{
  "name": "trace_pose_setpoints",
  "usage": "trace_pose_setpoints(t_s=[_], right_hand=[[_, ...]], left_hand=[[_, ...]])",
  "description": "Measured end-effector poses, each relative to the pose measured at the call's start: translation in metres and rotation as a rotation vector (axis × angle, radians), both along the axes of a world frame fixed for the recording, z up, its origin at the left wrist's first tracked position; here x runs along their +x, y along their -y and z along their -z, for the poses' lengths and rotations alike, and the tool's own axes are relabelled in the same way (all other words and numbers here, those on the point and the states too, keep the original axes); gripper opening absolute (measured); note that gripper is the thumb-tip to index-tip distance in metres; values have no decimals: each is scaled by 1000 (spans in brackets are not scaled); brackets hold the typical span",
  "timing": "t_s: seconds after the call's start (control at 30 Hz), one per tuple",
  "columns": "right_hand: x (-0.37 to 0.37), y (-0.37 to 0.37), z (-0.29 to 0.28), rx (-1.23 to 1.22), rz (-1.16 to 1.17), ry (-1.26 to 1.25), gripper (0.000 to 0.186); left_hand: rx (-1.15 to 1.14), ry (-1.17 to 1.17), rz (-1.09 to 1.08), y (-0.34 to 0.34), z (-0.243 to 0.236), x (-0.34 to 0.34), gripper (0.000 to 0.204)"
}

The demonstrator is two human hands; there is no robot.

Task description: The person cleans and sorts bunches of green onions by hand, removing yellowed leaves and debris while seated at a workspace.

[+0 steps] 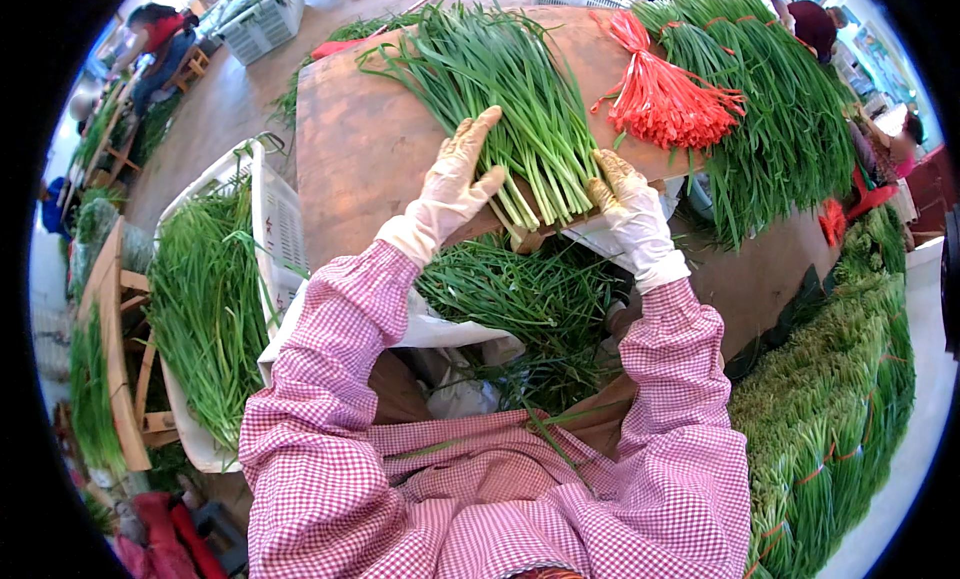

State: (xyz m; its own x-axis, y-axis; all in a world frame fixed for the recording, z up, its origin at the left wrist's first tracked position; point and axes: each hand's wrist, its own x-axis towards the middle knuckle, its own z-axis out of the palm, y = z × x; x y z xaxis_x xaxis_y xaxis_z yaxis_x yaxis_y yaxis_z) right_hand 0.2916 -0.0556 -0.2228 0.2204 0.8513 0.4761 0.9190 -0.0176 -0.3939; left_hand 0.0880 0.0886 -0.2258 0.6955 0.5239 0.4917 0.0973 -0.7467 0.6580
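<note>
A loose bunch of long green leafy stalks (500, 89) lies on a brown wooden board (340, 149), pale ends toward me. My left hand (455, 184), in a pale, stained glove, rests at the bunch's left side with fingers stretched out and thumb apart. At the right side near the cut ends, my right hand (630, 209), also gloved, touches the stalks with its fingers apart and slightly bent. A pile of red ties (665, 99) sits right of the bunch, beside a large heap of stalks (780, 109).
Left of me stands a white crate (285, 219) of greens. More greens (510, 299) lie below the board. Stacked bundles (830, 409) line my right side. Co-workers (160, 34) are at the far left and right edges; another crate (260, 19) stands behind.
</note>
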Motion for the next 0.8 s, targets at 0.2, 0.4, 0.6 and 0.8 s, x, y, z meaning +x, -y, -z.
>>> trace_pose_setpoints(t_s=[0.2, 0.4, 0.6, 0.8], right_hand=[[5, -1, -16, -14, 95, -114, 39], [3, -20, -11, -13, 93, -70, 41], [-19, -24, -3, 23, -9, 36, 33], [-24, -17, 0, -27, 35, 156, 33]], left_hand=[[85, 126, -150, -3, 4, -33, 58], [-45, 18, -332, -23, 8, -5, 62], [-214, -32, -184, -25, 9, 24, 61], [17, -39, -148, -25, 20, 19, 51]])
